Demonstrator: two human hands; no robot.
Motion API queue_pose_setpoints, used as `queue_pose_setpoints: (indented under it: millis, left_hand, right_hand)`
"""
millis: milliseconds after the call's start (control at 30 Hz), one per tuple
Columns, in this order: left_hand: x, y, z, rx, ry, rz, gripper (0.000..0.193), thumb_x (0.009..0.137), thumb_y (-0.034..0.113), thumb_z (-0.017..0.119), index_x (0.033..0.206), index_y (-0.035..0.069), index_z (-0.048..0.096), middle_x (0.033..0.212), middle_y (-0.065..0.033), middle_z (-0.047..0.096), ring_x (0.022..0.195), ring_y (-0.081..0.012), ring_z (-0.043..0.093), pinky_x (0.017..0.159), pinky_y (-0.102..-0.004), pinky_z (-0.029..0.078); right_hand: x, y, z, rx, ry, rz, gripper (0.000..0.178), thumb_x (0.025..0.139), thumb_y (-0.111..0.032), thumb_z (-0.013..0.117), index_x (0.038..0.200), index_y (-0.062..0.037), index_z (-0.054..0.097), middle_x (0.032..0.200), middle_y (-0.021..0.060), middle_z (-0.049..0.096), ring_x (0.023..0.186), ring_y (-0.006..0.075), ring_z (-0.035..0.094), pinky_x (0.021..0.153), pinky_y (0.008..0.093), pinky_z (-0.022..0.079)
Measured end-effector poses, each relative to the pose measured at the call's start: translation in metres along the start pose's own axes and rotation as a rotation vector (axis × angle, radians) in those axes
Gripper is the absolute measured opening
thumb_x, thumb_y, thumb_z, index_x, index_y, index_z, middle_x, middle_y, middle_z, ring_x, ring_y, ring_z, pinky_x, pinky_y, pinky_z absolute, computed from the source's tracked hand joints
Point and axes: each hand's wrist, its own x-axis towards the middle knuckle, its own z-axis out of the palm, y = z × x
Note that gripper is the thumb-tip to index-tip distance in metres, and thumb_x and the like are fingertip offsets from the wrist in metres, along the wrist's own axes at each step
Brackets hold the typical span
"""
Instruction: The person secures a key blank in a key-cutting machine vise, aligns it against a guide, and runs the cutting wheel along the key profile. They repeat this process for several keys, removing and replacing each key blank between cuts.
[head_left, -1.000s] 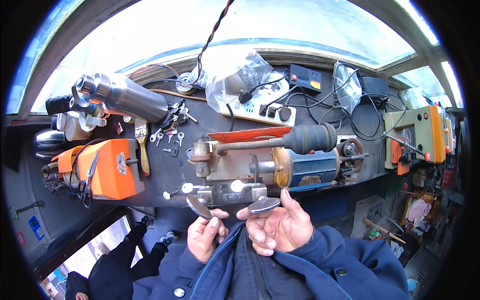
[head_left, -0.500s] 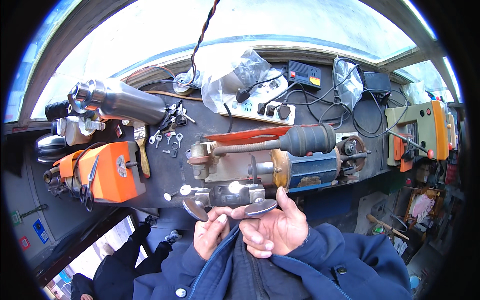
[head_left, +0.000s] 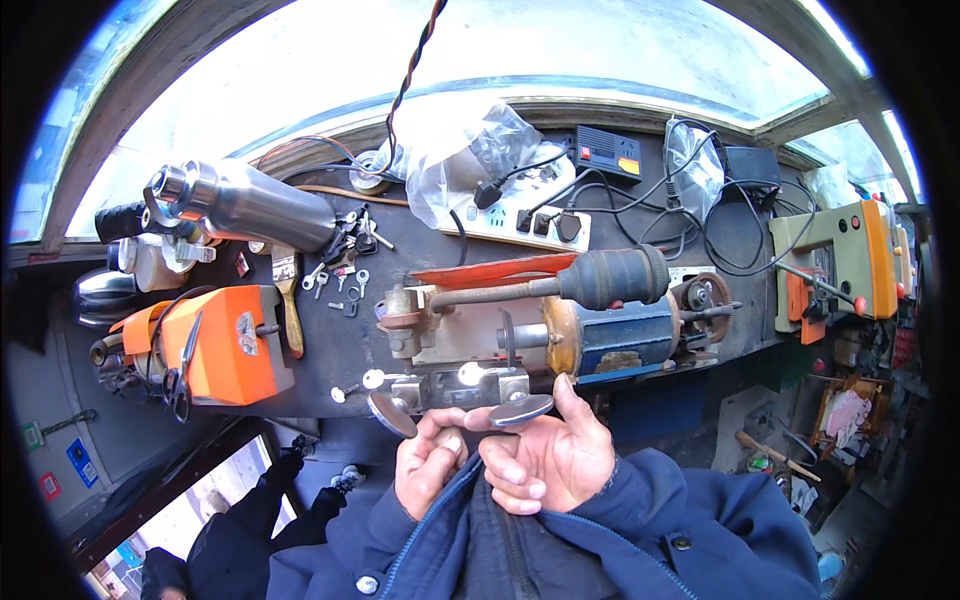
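Observation:
A key cutting machine (head_left: 625,345) lies on the bench in front of me. At its front, two keys, a left key (head_left: 373,379) and a right key (head_left: 470,374), sit at the clamps above two round metal knobs, a left knob (head_left: 392,414) and a right knob (head_left: 522,410). My left hand (head_left: 430,462) is beside the left knob, fingers curled and thumb pressed to the index finger; whatever may be between them is hidden. My right hand (head_left: 555,460) is palm up below the right knob, thumb raised, index finger stretched behind the knob, other fingers loosely bent.
Loose keys (head_left: 345,280), a brush (head_left: 287,300) and a steel flask (head_left: 260,205) lie left, by an orange-cased machine (head_left: 225,340) with scissors (head_left: 180,380). A power strip (head_left: 510,222) with cables is behind; a beige machine (head_left: 830,265) stands right. Another person's legs (head_left: 250,500) show lower left.
My left hand has shifted slightly up and right, its fingers more curled. My right hand has barely moved. The bench things sit slightly differently in view.

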Motion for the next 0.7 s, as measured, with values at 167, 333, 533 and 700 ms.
queue_pose_setpoints:
  millis: [167,333,533,700]
  left_hand:
    - [-0.0005,0.0025,0.0034,0.009,0.044,-0.011,0.03,0.097,0.008,0.048,0.125,0.001,0.054,0.08,0.0039,0.051,0.064,-0.0019,0.04,0.059,-0.0194,0.031]
    - [0.0009,0.0046,0.0032,0.01,0.026,-0.014,0.034,0.098,0.012,0.052,0.13,0.002,0.051,0.107,-0.0018,0.062,0.075,-0.0021,0.048,0.069,-0.018,0.039]
    - [0.0033,0.0011,0.0006,-0.013,-0.022,-0.034,0.042,0.1,0.019,0.055,0.137,0.002,0.045,0.107,-0.0039,0.063,0.084,-0.0049,0.057,0.077,-0.0204,0.045]
    - [0.0039,0.0006,0.0007,-0.016,-0.027,-0.027,0.044,0.1,0.017,0.055,0.139,0.002,0.043,0.113,-0.0058,0.064,0.091,-0.0078,0.06,0.084,-0.0229,0.047]
  right_hand:
    - [-0.0006,-0.0001,-0.0011,0.001,0.015,-0.001,0.093,0.096,-0.074,0.027,0.142,0.0057,0.043,0.076,0.006,0.046,0.058,0.0117,0.042,0.054,0.029,0.04]
    - [0.0012,-0.0006,-0.0051,0.055,-0.04,0.01,0.092,0.096,-0.074,0.026,0.139,0.006,0.045,0.078,0.0068,0.048,0.058,0.0121,0.043,0.054,0.0297,0.04]
    - [0.0009,-0.0021,-0.0069,0.038,-0.024,0.023,0.093,0.096,-0.074,0.026,0.138,0.0064,0.045,0.077,0.0069,0.047,0.057,0.0126,0.042,0.054,0.0302,0.041]
    - [0.0012,-0.0015,-0.0093,0.051,-0.049,0.017,0.093,0.097,-0.073,0.024,0.138,0.0075,0.045,0.077,0.0076,0.049,0.058,0.0128,0.044,0.055,0.0302,0.043]
